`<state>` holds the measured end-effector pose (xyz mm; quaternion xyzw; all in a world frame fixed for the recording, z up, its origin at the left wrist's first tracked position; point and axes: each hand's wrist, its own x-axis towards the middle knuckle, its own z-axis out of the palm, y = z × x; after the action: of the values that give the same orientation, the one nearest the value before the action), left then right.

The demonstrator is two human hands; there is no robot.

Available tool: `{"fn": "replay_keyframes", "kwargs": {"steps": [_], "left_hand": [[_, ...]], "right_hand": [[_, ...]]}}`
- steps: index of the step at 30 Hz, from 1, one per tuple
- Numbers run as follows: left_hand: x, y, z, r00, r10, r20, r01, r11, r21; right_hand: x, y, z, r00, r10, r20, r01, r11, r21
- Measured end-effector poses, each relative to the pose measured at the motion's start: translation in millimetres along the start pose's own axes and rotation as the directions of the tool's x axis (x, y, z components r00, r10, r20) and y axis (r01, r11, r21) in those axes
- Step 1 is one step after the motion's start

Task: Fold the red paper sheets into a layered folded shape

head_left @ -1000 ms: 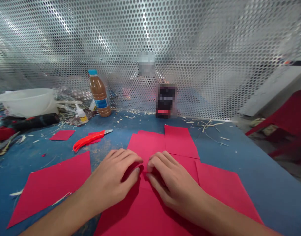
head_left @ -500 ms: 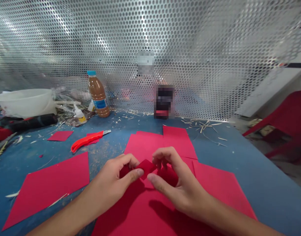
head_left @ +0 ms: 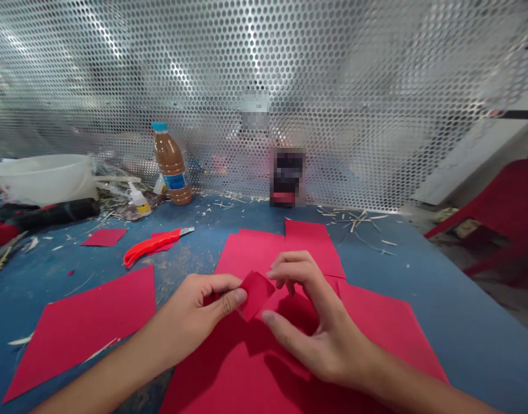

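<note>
Between thumb and fingers, my left hand point(head_left: 205, 305) pinches a small folded piece of red paper point(head_left: 257, 292) by its left side. My right hand point(head_left: 319, 328) is just to the right, curved, with its thumb and fingers apart. Its fingertips come very close to the paper's right corner; whether they touch I cannot tell. Beneath both hands lie large red paper sheets point(head_left: 229, 374), some overlapping, with shadows of the hands on them.
On the blue table point(head_left: 376, 247), a red-handled cutter point(head_left: 151, 246) lies left of the sheets. Another red sheet point(head_left: 87, 328) is at the left. Behind are a bottle of brown liquid point(head_left: 172, 164), a glue bottle point(head_left: 138, 200), a white bowl point(head_left: 48, 179) and a black-and-red tool point(head_left: 57, 214).
The folded red paper has turned and shows more of its face. My left hand has moved slightly left, and my right fingers have opened a little away from it.
</note>
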<state>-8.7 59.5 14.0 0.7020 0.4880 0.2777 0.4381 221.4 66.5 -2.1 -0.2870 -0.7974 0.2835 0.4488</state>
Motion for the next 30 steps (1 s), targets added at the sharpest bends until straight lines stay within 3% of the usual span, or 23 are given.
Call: {"fn": "replay_keyframes", "kwargs": {"steps": [10,17,23,25,28,30], "left_hand": [[-3,-1,-1.2,0.997,0.042,0.059,-0.045,0.998,0.043],[-4,2,-3.6,0.995,0.095,0.022,-0.097,0.992,0.078],[-4,-1,-9.8,0.990,0.129,-0.063,-0.105,0.950,0.296],[-5,-3,-11.4,0.965,0.245,-0.097,-0.181,0.883,0.434],[-7,-4,-11.7,0.862,0.497,-0.097,-0.341,0.712,0.614],[-10,-3,-9.8,0.809,0.583,-0.077,-0.404,0.646,0.647]], "right_hand": [[3,5,2,1.000,0.013,0.017,-0.015,0.995,0.100],[2,4,0,0.994,0.102,0.032,-0.105,0.988,0.117],[5,9,1,0.991,0.132,0.038,-0.135,0.984,0.118],[5,9,0,0.988,0.153,0.032,-0.156,0.982,0.104],[5,10,0,0.985,0.172,0.012,-0.172,0.980,0.095],[6,9,0,0.977,0.214,0.019,-0.215,0.970,0.112]]}}
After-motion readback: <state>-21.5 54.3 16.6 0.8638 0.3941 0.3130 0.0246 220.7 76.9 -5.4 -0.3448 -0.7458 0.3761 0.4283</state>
